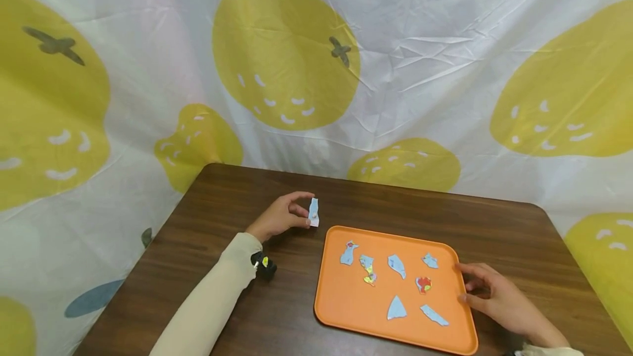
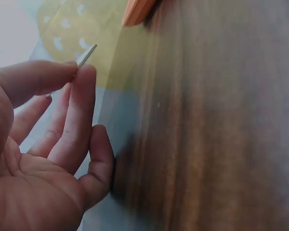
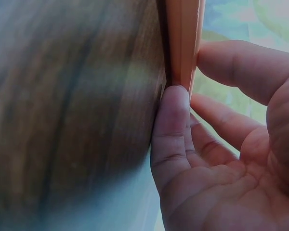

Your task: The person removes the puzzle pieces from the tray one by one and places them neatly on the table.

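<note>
My left hand point(image 1: 284, 216) pinches a small flat pale-blue piece point(image 1: 314, 213) with uneven edges and a little pale spot, upright beyond the tray's far left corner. Seen nearly edge-on in the left wrist view, the piece point(image 2: 88, 55) is a thin strip between thumb and finger. My right hand point(image 1: 499, 298) holds the right rim of an orange tray point(image 1: 366, 312), thumb and fingertips on its edge. In the right wrist view one fingertip presses the tray's outer wall point(image 3: 180, 43) low down. Several similar irregular pieces lie apart on the tray, among them a red one point(image 1: 423, 284) and a pale-blue triangle point(image 1: 396, 309).
The tray stands on a dark brown wooden table point(image 1: 257, 301). A white curtain point(image 1: 415, 65) printed with yellow fruit hangs behind the table and along its sides. A black device point(image 1: 264, 265) is strapped to the left wrist over a cream sleeve point(image 1: 212, 295).
</note>
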`<state>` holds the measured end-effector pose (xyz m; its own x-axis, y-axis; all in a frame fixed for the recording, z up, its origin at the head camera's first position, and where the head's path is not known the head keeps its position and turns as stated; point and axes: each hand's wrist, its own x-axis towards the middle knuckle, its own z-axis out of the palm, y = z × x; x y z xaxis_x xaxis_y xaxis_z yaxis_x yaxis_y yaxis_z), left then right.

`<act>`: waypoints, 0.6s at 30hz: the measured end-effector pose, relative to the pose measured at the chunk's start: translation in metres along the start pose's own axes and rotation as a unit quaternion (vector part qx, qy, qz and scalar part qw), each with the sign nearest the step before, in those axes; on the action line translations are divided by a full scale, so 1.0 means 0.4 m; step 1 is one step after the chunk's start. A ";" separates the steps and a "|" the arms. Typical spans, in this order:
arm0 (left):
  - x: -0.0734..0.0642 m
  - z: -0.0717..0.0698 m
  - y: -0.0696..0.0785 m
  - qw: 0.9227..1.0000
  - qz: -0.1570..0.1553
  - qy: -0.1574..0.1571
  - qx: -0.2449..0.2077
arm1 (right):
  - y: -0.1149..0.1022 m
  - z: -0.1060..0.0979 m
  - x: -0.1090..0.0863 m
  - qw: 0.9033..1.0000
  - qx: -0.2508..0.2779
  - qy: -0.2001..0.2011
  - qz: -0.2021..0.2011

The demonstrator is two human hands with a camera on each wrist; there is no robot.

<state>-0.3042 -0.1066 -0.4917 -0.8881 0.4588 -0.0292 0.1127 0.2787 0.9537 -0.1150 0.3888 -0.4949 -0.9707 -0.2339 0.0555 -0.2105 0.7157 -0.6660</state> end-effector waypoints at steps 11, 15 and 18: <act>0.051 0.001 -0.004 0.998 0.015 0.009 0.053 | 0.003 0.001 0.001 1.000 0.002 -0.006 0.005; 0.063 0.003 -0.017 0.997 0.020 0.006 0.076 | 0.003 0.002 -0.001 1.000 0.006 -0.004 0.002; 0.072 0.007 -0.026 0.994 0.026 0.004 0.110 | 0.003 0.002 -0.001 1.000 0.008 -0.001 -0.003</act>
<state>-0.3295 -0.0940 -0.5032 -0.8820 0.4706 0.0224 0.2531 0.4332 0.8650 -0.1147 0.3891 -0.4964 -0.9691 -0.2395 0.0592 -0.2153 0.7038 -0.6769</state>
